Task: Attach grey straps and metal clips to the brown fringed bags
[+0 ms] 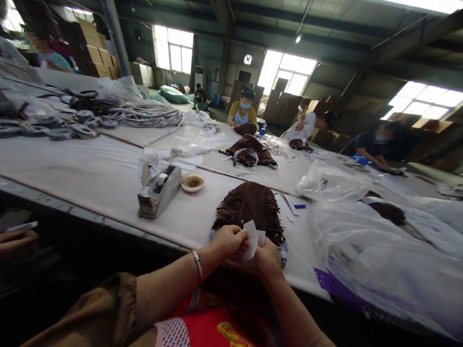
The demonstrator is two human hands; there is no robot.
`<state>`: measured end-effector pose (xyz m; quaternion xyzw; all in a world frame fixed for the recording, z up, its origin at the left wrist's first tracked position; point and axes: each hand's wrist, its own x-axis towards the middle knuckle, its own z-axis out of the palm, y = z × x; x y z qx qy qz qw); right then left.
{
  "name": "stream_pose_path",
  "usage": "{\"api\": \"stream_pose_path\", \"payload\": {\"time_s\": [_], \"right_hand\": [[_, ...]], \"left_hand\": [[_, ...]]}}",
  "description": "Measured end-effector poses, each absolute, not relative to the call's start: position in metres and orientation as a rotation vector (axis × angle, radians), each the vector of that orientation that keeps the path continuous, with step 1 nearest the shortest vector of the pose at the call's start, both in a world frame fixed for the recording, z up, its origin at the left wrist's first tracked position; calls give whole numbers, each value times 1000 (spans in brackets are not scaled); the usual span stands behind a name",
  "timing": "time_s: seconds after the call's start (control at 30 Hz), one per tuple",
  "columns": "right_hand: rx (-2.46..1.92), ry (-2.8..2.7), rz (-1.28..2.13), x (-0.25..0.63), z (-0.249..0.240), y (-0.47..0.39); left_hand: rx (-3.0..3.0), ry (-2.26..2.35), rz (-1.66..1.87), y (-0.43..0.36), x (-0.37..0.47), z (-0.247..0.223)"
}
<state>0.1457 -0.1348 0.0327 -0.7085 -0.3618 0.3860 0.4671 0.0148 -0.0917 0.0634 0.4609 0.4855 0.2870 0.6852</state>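
A dark brown fringed bag (253,205) lies on the white-covered table right in front of me. Over its near edge, my left hand (231,240) pinches a small piece of white paper (250,238) between thumb and fingers. My right hand (268,258) is closed at the paper's other side, where a second white corner shows. The fingertips of my right hand are partly hidden behind the paper. Grey wrapped ends (283,254) of the bag stick out beside my right hand.
Left of the bag stand a grey tape dispenser (159,192) and a small dish of brown stuff (193,182). Clear plastic bags (383,250) cover the right side. Another brown bag (249,150) lies farther back. Several people work around the table; another person's hand (16,241) is at far left.
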Motion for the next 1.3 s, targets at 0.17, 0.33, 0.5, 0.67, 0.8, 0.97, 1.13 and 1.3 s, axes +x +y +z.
{"api": "stream_pose_path", "payload": {"time_s": [0.17,0.33,0.5,0.67,0.8,0.97,1.13,1.3], "right_hand": [[-1798,-1034,845,144,46,-140],[-1826,-1168,771,146,48,-146],[-1569,-938,1004,150,40,-148],[-1215,-568,1344,151,40,-152],[-1103,-476,1416,153,37,-153],[-1164,-529,1384,154,27,-152],[-1309,-778,1249,155,25,-152],[-1366,-894,1168,158,24,-155]], "left_hand": [[1221,1297,601,-89,28,54],[1632,1446,582,-85,25,50],[1806,1483,558,-83,22,50],[1871,1478,512,-84,21,52],[1910,1470,505,-83,21,54],[1933,1508,514,-80,25,62],[1982,1474,398,-77,28,68],[1987,1482,437,-77,30,57]]}}
